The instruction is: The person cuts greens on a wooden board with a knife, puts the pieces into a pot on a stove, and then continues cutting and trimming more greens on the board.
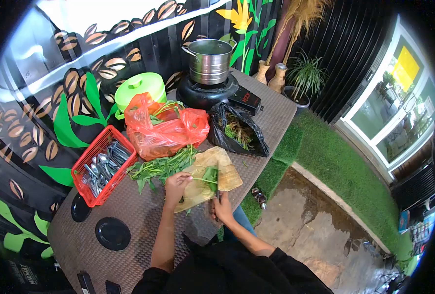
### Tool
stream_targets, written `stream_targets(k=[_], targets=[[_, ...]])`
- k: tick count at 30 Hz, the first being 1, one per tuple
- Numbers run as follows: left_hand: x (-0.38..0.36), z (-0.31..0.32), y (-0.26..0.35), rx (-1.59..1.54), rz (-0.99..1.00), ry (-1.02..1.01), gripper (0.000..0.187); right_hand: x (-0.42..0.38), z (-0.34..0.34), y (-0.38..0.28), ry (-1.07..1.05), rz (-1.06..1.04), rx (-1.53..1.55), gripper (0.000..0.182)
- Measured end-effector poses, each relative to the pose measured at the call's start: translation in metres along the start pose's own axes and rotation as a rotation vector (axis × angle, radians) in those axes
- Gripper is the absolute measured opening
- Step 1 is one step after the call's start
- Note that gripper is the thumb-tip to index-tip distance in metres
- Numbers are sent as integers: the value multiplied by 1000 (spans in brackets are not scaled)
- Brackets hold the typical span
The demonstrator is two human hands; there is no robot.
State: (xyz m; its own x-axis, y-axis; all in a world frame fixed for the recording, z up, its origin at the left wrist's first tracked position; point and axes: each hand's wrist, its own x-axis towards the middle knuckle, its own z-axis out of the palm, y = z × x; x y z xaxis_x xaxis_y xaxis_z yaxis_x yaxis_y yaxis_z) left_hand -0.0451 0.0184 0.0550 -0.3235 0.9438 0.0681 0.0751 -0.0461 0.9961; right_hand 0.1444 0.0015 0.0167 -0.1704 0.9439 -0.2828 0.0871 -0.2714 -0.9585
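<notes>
Left hand: the left hand (177, 184) presses with bent fingers on the long green leafy stems (164, 167), so they stay flat on the worn wooden cutting board (229, 175).
Right hand: the right hand (222, 208) is closed around the handle of a dark-bladed knife (218, 182), blade down across the stems.
Greens: they lie from the board to the left, near the orange plastic bag (166, 128).
Surface: a brown textured table (139, 215) with a red plastic basket of metal spoons (104, 164).
Room: a steel pot (209, 61) stands far on a black burner; green artificial grass (335, 166) is at the right.
</notes>
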Motion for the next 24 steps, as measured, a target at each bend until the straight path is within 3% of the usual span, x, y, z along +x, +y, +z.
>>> stream_targets(k=[3, 5, 7, 9, 10, 15, 19, 21, 22, 24], targets=[[0, -5, 7, -144, 4, 69, 14, 11, 20, 0, -125, -38, -90, 18], [-2, -7, 14, -160, 8, 92, 15, 17, 28, -1, -247, -174, -166, 17], [-1, -9, 15, -174, 16, 115, 15, 21, 27, 12, -198, -216, -200, 20], [-3, -9, 9, -169, -20, 105, 15, 22, 10, 19, -23, -423, -310, 21], [-3, -6, 7, -99, -34, 107, 14, 19, -1, 20, 63, -428, -436, 22], [-7, 31, 0, 61, -9, -35, 14, 11, -46, 16, 146, -361, -350, 24], [-2, 65, -18, 269, 194, -88, 13, 6, -63, 7, 180, -354, -471, 24], [4, 75, -22, 533, 450, -100, 14, 8, -65, 1, 174, -286, -606, 29], [2, 81, -20, 586, 354, -112, 11, 9, -65, -2, 176, -284, -604, 29], [-1, 92, -20, 699, 388, -71, 10, 10, -66, -10, 187, -239, -831, 33]])
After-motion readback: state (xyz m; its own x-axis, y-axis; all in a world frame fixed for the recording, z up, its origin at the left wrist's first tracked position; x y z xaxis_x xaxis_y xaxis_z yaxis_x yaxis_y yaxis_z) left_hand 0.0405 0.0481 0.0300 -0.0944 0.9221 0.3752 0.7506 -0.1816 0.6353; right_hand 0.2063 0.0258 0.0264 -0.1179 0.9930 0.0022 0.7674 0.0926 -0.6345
